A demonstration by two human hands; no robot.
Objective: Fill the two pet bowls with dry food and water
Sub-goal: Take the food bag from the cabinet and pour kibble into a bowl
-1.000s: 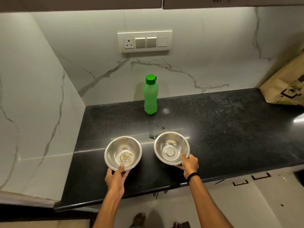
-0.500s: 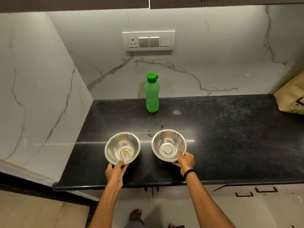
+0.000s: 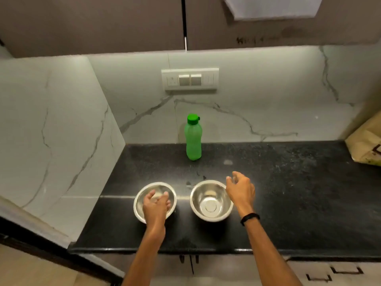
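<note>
Our right hand point(image 3: 240, 190), loose-fingered and empty, hovers beside the right bowl point(image 3: 210, 203). Our left hand point(image 3: 155, 205), also empty, hangs over the left bowl point(image 3: 156, 183). The upright bottle point(image 3: 193, 139) stands beyond both, at the counter's point(image 3: 288, 193) back edge, nearer our right.

The left hand point(image 3: 155, 205) covers the 6 o'clock half of the left bowl point(image 3: 140, 203), so most of the bowl's bottom is hidden, and I cannot tell whether the hand touches the steel. The right hand point(image 3: 240, 191) overlaps the right bowl point(image 3: 198, 201) at the bowl's 3 o'clock rim, and contact is unclear there. At 3 o'clock in the view the paper bag point(image 3: 365, 145) is cut off by the edge, its print unreadable. The green bottle point(image 3: 193, 141) does not show its fill level.
</note>
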